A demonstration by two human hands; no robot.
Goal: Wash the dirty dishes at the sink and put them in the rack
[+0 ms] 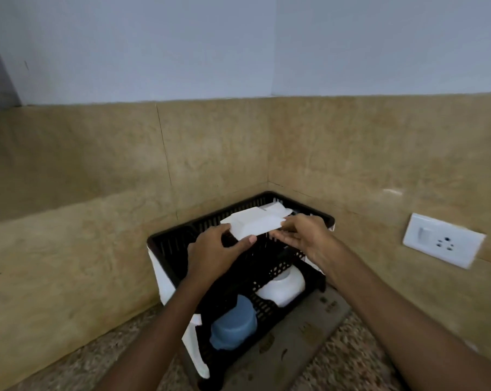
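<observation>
A black plastic dish rack [171, 244] with white sides stands in the counter corner. Above its far half I hold a white square plate [255, 225] tilted on edge. My left hand [213, 255] grips the plate's near left edge, thumb on top. My right hand [300, 235] pinches its right edge. Another white plate [275, 208] stands behind it in the rack. Lower in the rack lie a blue cup [234, 324] upside down and a white bowl [283, 286].
Beige tiled walls close the corner behind and to the right of the rack. A white switch and socket plate [443, 239] sits on the right wall. The speckled stone counter [351, 359] runs along the front, with a grey mat [309, 328] under the rack.
</observation>
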